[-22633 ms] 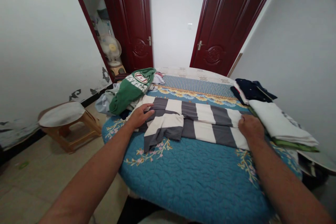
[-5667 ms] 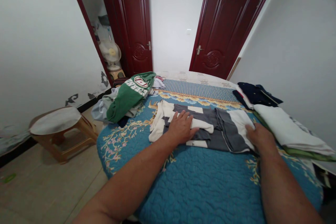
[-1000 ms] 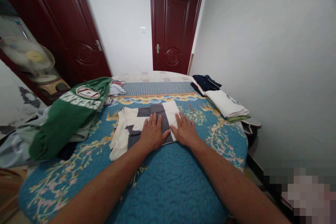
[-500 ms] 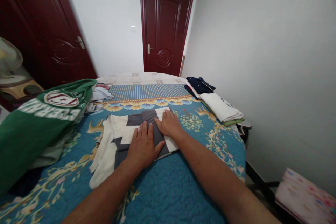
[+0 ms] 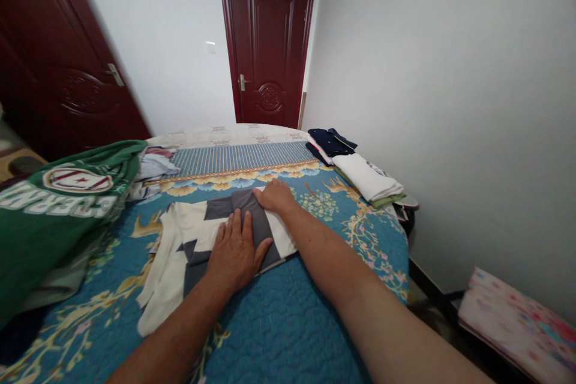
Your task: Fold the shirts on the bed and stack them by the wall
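A white and grey garment [image 5: 193, 228], partly folded, lies on the blue patterned bedspread [image 5: 288, 324] in front of me. My left hand [image 5: 236, 252] rests flat on its grey part, fingers stretched out and thumb spread to the right. At the garment's far right edge is my right hand [image 5: 275, 197]; its fingers are bent over that edge with the fingertips mostly hidden, so whether it pinches the cloth cannot be made out. The garment's sleeve end spreads loosely on the left, beside my left forearm.
A green garment with white lettering [image 5: 81, 198] is heaped at the left, with light clothes [image 5: 155, 165] behind it. Folded white [image 5: 366, 177] and navy [image 5: 333, 143] clothes lie at the right edge near the wall. A pink floral item [image 5: 513, 324] is at lower right.
My right hand has slid away from me to the garment's far edge, and its fingers have bent. My left hand stays flat on the cloth. The view has turned slightly right.
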A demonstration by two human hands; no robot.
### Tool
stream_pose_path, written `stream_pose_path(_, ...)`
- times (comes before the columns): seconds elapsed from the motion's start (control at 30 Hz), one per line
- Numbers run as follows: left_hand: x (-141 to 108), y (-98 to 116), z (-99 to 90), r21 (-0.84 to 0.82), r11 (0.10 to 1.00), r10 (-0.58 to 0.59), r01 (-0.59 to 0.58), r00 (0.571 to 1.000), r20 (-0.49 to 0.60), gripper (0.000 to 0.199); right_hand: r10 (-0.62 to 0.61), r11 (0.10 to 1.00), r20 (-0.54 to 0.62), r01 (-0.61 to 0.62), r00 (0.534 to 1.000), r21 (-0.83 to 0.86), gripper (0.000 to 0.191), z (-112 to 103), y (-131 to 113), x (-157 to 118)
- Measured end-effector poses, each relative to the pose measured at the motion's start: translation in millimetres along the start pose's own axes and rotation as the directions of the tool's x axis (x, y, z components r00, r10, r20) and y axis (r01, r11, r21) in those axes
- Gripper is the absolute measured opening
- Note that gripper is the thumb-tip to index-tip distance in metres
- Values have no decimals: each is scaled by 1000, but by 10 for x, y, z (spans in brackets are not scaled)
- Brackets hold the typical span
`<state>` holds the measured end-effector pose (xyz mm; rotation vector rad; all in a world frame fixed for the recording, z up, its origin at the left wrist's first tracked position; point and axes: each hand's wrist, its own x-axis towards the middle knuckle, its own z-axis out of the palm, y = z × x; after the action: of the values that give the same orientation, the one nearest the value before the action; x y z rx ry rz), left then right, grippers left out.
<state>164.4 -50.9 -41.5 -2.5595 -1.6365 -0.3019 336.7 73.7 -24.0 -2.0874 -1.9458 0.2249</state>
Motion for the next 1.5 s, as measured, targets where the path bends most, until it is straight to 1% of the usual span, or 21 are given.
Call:
stream_pose_path(0.07, 7, -1, 2, -4, 1000, -1, 1, 1000, -7, 90, 0, 1000, -47, 1, 999, 19, 79, 6, 3, 1)
stream_pose_path(0.1, 10, -2, 5, -4, 1000, -2, 2, 1000, -10, 90, -4, 1000, -99, 7, 995, 28, 76, 5, 1, -20)
stream_pose_path(0.2, 20, -2, 13, 15, 1000, -8, 8, 1000, -5, 90, -43, 998, -297, 53, 954, 25, 64, -22, -18, -143)
stream_pose_path(0.23, 22, -1, 14, 22, 1000, -10, 10, 1000, 0, 90, -57, 998, -332, 67, 942, 16, 61, -35, -26, -196)
stream_pose_path(0.27, 24, 0, 15, 27, 1000, -12, 12, 1000, 5, 90, -69, 997, -341, 75, 938, 6, 60, -48, -32, -250)
stream_pose_path(0.4, 30, 1, 11, 18, 1000, -12, 11, 1000, 19, 89, -87, 996, -299, 82, 950, -29, 62, -50, -4, -471)
stream_pose_path(0.6, 18, 16, -13, 19, 1000, -25, 24, 999, 46, 91, -104, 994, -250, 109, 963, 5, 65, 16, 212, -869)
stream_pose_path(0.7, -3, 32, -9, 9, 1000, -27, 27, 999, 26, 91, -100, 994, -206, 107, 973, 24, 68, -10, 322, -1067)
stream_pose_path(0.8, -44, 36, -7, 13, 999, -37, 37, 999, 7, 94, -75, 997, -161, 80, 984, 22, 73, -52, 398, -1213)
stream_pose_path(0.97, -218, -18, -48, 32, 999, -35, 34, 999, 12, 96, -38, 999, -133, 37, 990, -10, 75, -80, 490, -1407)
stream_pose_path(1.1, -397, -58, -88, 35, 999, -14, 14, 1000, 1, 92, -71, 996, -141, 62, 988, -63, 75, -48, 577, -1597)
stream_pose_path(1.2, -466, -46, -133, 26, 1000, -3, 3, 1000, 4, 90, -103, 992, -141, 92, 985, -82, 77, -9, 647, -1700)
stream_pose_path(1.3, -479, -31, -225, 28, 999, 42, -40, 998, -45, 80, -139, 990, -175, 135, 975, -31, 75, 7, 716, -1715)
stream_pose_path(1.37, -468, -55, -314, 18, 997, 81, -79, 992, -100, 64, -128, 988, -211, 143, 969, 57, 72, -12, 763, -1674)
stream_pose_path(1.43, -447, -136, -409, -15, 996, 87, -91, 982, -167, 45, -61, 977, -236, 107, 970, 186, 67, -64, 810, -1596)
stream_pose_path(1.5, -416, -293, -494, -79, 996, 29, -50, 970, -241, 35, 44, 945, -223, 32, 974, 326, 60, -147, 849, -1487)
